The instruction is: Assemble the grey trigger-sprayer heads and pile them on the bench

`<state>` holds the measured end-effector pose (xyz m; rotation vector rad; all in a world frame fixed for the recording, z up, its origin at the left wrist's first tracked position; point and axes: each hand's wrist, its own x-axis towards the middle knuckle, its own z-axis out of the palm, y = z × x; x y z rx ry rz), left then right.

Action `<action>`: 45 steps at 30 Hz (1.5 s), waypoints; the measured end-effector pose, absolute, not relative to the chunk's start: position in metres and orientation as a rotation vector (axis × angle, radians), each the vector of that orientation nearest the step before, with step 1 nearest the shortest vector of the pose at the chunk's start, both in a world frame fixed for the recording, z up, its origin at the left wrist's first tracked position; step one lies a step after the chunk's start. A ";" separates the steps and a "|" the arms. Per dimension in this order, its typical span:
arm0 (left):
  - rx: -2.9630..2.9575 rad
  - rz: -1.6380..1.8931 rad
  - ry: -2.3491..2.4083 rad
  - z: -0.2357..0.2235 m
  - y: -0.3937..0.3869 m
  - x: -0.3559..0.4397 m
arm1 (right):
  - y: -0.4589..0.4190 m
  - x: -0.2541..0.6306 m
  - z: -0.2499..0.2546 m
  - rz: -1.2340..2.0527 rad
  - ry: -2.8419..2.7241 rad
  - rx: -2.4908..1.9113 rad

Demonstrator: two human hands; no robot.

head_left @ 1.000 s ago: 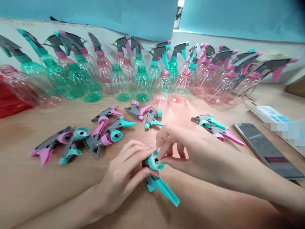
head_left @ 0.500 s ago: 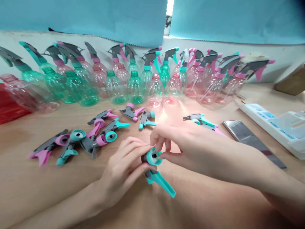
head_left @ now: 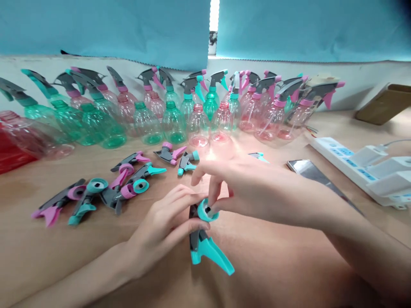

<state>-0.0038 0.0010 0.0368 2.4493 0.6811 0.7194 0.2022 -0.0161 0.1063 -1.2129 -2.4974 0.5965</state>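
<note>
My left hand [head_left: 167,226] is closed round a grey and teal trigger spray head [head_left: 212,252], low in the middle of the view. Its teal collar [head_left: 203,209] faces up towards me, and the teal trigger points down to the right. My right hand [head_left: 237,188] reaches in from the right with thumb and a finger pinched at the collar's opening, the index finger lifted away. Whether anything sits in that pinch is hidden. Left of my hands lie several loose spray heads [head_left: 128,188] with pink or teal parts.
Clear bottles tinted pink and green [head_left: 173,124] stand along the wall, many with spray heads fitted, others uncapped. At right lie a phone [head_left: 321,179], a white power strip [head_left: 349,162] with plugs and a brown box [head_left: 382,102]. A red object [head_left: 16,149] sits far left.
My right fingertips have moved in over the collar's opening, and the index finger has lifted. The spray head has turned slightly in my left hand. The whole view has shifted a little.
</note>
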 end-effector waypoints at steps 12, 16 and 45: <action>2.364 0.787 0.803 0.056 0.016 0.063 | -0.019 0.267 0.157 0.446 -2.400 -1.452; 2.309 0.715 0.774 0.042 0.024 0.092 | -0.017 0.279 0.160 0.373 -2.404 -1.516; 2.468 0.489 0.980 0.034 0.047 0.085 | 0.007 0.291 0.141 0.380 -2.465 -1.597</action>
